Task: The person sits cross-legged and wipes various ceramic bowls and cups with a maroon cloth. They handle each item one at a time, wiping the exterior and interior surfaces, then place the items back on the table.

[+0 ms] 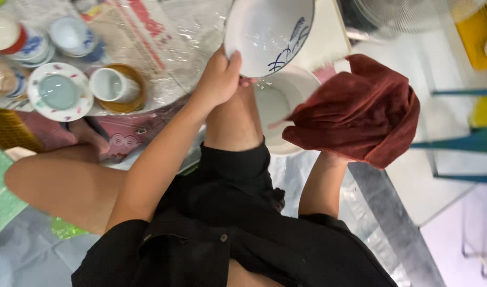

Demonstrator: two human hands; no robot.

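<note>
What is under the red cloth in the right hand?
The dark red cloth drapes over the right hand, hiding it; only the forearm shows below. Behind its left edge a white bowl shows partly, the rest covered. The left hand holds a blue-patterned bowl.

White bowl with blue brushwork; dark red cloth

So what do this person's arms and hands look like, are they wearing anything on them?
Both arms are bare, with no sleeves reaching the forearms. The left hand shows no glove, ring or watch. The right hand is almost wholly hidden, so nothing can be told of it. The clothing is black with small buttons.
</note>
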